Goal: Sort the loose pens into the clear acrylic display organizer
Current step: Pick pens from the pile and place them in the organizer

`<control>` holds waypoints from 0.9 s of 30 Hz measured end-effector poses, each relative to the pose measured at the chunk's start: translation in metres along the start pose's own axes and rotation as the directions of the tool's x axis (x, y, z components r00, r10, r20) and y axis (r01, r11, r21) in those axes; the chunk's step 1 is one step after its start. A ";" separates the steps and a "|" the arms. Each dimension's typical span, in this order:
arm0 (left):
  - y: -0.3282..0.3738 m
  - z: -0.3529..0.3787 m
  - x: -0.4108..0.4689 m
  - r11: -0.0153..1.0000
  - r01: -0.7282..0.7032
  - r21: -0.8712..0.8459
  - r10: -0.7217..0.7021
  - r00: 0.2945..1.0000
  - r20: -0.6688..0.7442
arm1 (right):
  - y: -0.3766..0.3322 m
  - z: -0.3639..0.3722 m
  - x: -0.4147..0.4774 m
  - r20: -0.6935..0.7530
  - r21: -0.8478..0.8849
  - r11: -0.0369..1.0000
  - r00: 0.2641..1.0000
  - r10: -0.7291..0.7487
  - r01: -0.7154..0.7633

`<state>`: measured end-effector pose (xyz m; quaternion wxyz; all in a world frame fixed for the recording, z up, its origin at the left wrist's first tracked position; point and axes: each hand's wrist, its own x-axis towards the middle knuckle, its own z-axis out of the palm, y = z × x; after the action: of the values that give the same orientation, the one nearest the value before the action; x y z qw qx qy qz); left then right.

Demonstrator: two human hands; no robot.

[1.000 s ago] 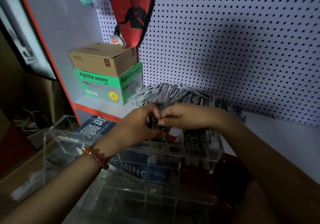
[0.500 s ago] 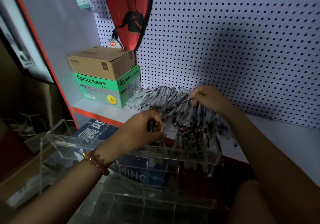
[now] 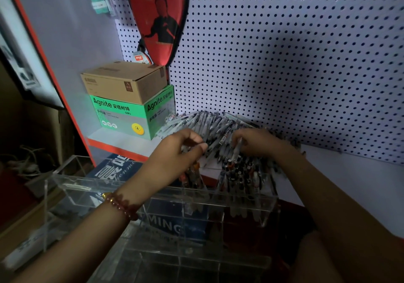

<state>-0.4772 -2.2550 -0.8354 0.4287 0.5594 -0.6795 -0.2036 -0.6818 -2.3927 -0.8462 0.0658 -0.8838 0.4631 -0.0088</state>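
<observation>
Both hands work the pile of pens (image 3: 209, 127) at 12 o'clock behind the organizer (image 3: 166, 197): right hand (image 3: 255, 142) pinches one pen, seemingly for slotting; left hand (image 3: 175, 151), fingers curled together, grip unclear.

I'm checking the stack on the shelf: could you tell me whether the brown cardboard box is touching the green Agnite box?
Touching. The head view shows the brown cardboard box sitting directly on the green Agnite box, with no gap.

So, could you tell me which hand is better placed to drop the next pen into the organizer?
The right hand: it already pinches a pen directly above the organizer compartment holding pens.
</observation>
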 end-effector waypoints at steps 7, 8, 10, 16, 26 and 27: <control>0.009 0.001 0.009 0.979 -0.031 -0.204 0.013 0.996 -0.091 | -0.034 -0.034 -0.022 -0.529 0.176 0.913 0.817 -0.228 0.369; 0.013 0.000 0.009 0.955 -0.014 -0.298 -0.018 0.994 -0.103 | -0.046 -0.040 -0.027 -0.559 0.185 0.887 0.788 -0.258 0.422; 0.021 -0.002 0.011 0.874 0.023 -0.485 -0.078 0.993 -0.092 | -0.072 -0.046 -0.038 -0.580 0.186 0.847 0.752 -0.314 0.498; 0.027 -0.006 0.012 0.767 0.040 -0.640 -0.161 0.978 -0.131 | -0.099 -0.040 -0.040 -0.532 0.179 0.767 0.716 -0.451 0.616; 0.019 -0.017 0.012 0.881 0.009 -0.473 -0.127 0.967 -0.220 | -0.016 0.000 0.006 -0.024 0.420 0.890 0.982 -0.185 0.178; 0.018 -0.017 0.012 0.888 0.011 -0.460 -0.124 0.968 -0.217 | -0.018 0.002 0.009 0.031 0.380 0.911 0.982 -0.187 0.162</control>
<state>-0.4739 -2.2578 -0.8085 0.6195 0.4873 -0.5358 -0.3028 -0.6615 -2.3899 -0.8460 0.2482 -0.8924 0.3696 -0.0735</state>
